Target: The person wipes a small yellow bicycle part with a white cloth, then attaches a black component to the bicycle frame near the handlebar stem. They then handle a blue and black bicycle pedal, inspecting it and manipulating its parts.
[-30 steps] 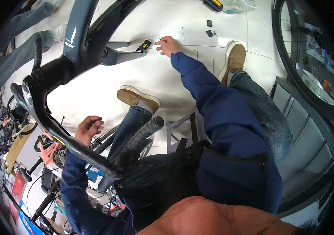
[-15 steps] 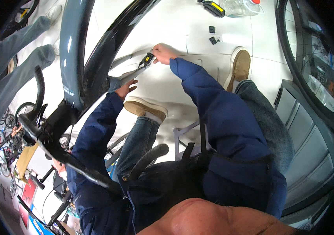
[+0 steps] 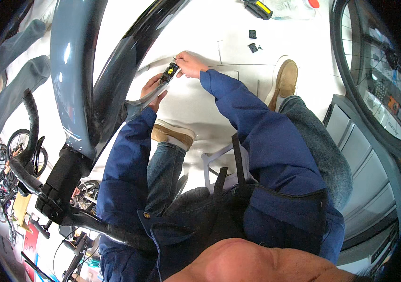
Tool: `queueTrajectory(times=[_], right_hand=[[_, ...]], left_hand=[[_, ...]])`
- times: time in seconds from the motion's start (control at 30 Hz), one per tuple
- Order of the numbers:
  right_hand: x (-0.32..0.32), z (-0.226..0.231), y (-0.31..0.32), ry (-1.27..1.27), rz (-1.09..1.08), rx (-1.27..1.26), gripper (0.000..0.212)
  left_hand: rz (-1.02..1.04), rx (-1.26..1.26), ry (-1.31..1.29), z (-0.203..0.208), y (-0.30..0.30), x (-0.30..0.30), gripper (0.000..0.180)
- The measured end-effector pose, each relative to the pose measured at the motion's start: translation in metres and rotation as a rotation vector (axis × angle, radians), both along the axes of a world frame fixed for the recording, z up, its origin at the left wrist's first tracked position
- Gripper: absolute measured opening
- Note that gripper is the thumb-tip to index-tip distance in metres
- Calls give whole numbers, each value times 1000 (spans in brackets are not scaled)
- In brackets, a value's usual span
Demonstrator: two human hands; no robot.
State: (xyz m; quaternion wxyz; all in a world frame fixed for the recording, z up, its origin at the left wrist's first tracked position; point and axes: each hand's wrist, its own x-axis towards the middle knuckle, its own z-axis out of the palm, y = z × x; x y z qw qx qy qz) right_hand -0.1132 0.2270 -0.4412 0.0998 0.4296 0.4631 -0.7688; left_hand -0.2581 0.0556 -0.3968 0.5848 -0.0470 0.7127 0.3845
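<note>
A black bicycle brake caliper [image 3: 169,73] with a yellow insert sits at the end of a grey fork leg [image 3: 137,107]. My left hand [image 3: 152,90] is closed round the fork end just below the caliper, fingers on one side and thumb on the other. From the other side, my right hand [image 3: 191,65] pinches at the caliper's outer end. A small thin tip shows by its fingers, too small to name. The grey and black bicycle frame [image 3: 76,70] rises to the left, with the handlebar [image 3: 106,232] reaching toward my jacket.
Two small black parts [image 3: 252,34] lie on the white floor, near a black and yellow object [image 3: 258,8] and a clear container with a red cap [image 3: 312,3]. A wheel [image 3: 339,51] and grey drawers [image 3: 351,145] stand at right. Another person's legs [image 3: 17,84] show at left.
My left hand has moved up along the fork and closed near the caliper. The bicycle frame and handlebar have shifted left in view; my right hand remains at the caliper.
</note>
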Motion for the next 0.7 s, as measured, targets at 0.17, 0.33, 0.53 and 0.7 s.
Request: queueTrajectory(times=[0.17,0.33,0.53,0.7], right_hand=[[2,-2,-6,39,-56,56,31],[5,-6,-8,47,-83,38,31],[11,-19,-18,106,-232,-45,28],[37,-7,-33,-38,-162,338,20]], left_hand=[[51,54,-10,3,2,4,43],[75,66,9,3,7,5,41],[60,108,-10,6,11,3,41],[-17,90,-16,4,9,1,45]])
